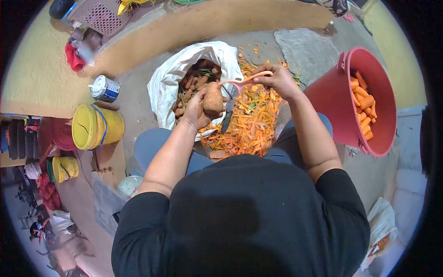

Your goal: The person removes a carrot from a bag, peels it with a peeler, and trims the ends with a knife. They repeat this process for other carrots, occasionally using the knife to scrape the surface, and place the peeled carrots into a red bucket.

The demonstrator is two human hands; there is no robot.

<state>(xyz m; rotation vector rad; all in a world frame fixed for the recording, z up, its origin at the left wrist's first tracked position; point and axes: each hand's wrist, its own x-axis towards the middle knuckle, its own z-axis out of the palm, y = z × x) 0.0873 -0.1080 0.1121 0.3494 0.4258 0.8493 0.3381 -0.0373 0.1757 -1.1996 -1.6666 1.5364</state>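
My left hand [197,111] is wrapped round a thick, unpeeled carrot [213,99], held over the edge of an open white sack [162,83]. Inside the sack lie several dirt-covered carrots [188,94]. My right hand [279,81] grips the handle of a pink peeler [241,84], whose head is near the top end of the carrot; whether they touch is hard to tell. Below both hands, a heap of orange peelings [251,122] covers the floor between my legs.
To the right, a large red bucket [330,92] leans with its mouth towards me, holding several peeled carrots [364,104]. On the left are a yellow bucket [107,127] and a white-and-blue tin [105,89]. A low curved wall [198,30] runs beyond the sack.
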